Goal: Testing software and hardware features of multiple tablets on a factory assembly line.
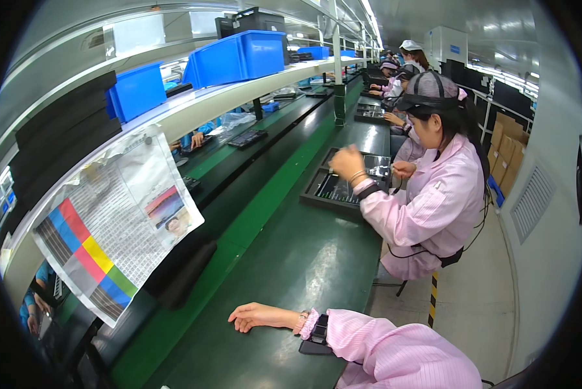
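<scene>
My right hand [260, 317] rests on the dark green bench top [297, 272], its fingers loosely bent and a little apart, with nothing in them. Around that wrist are a beaded bracelet, a pink frilled cuff and a black band with a square module [319, 329]. A flat dark object [314, 348] shows beneath the wrist at the bench edge; its kind is unclear. My left hand is out of view.
Ahead on the right, a co-worker in pink [427, 194] works over a black tray [333, 191] of small parts. A printed sheet [116, 227] hangs from the shelf on the left, which carries blue bins [236, 58]. More workers sit farther along.
</scene>
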Demonstrator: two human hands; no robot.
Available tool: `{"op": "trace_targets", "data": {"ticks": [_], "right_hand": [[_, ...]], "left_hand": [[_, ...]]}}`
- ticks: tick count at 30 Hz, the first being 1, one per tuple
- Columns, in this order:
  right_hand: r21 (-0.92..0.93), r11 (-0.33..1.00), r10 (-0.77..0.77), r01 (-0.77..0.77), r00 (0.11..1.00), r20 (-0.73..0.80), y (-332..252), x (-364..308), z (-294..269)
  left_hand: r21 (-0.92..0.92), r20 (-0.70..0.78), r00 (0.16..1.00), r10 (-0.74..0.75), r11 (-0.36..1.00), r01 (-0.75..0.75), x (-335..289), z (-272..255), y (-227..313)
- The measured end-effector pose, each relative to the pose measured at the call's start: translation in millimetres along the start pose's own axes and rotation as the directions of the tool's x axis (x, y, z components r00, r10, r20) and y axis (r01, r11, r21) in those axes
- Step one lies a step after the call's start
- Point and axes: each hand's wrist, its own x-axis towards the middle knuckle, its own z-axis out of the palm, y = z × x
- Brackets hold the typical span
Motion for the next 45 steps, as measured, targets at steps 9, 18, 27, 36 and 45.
{"op": "trace_targets", "data": {"ticks": [9,18,27,36,45], "right_hand": [[-0.032,0.999,-0.002,0.001,1.0,-0.02,1,-6,2],[-0.054,0.999,0.006,-0.007,1.0,-0.021,0,-6,2],[-0.063,0.998,0.007,-0.009,0.999,-0.032,-2,-7,4],[-0.046,0.999,0.007,-0.009,0.999,-0.034,1,-4,2],[-0.054,0.999,0.001,-0.002,1.0,-0.024,2,-5,2]], "left_hand": [[0.055,0.116,0.993,-0.02,0.998,0.013,-1,-8,-1],[0.062,0.083,0.997,0.002,0.998,-0.007,-6,-3,-3],[-0.024,-0.137,0.986,0.098,0.994,-0.102,-15,26,10],[-0.049,-0.122,0.991,0.058,0.997,-0.065,-10,20,9],[-0.069,-0.12,0.988,0.093,0.992,-0.102,-11,22,7]]}}
